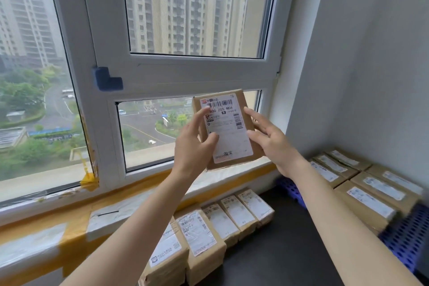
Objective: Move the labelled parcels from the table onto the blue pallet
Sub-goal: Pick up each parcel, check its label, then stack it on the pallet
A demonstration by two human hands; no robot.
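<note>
I hold one brown cardboard parcel (228, 127) up in front of the window, its white barcode label facing me. My left hand (193, 144) grips its left edge, thumb on the label and index finger stretched up along the side. My right hand (270, 139) holds the right edge with fingers spread along it. Below, a row of several labelled parcels (222, 220) lies on the dark table (285, 246) by the sill. At the right, several labelled parcels (369, 195) sit on the blue pallet (408, 237).
A window with a white frame (185, 72) fills the wall ahead, its sill (69, 220) covered in yellow tape and plastic film. A grey wall (371, 65) closes off the right side behind the pallet. A blue foam guard (106, 78) sits on the frame corner.
</note>
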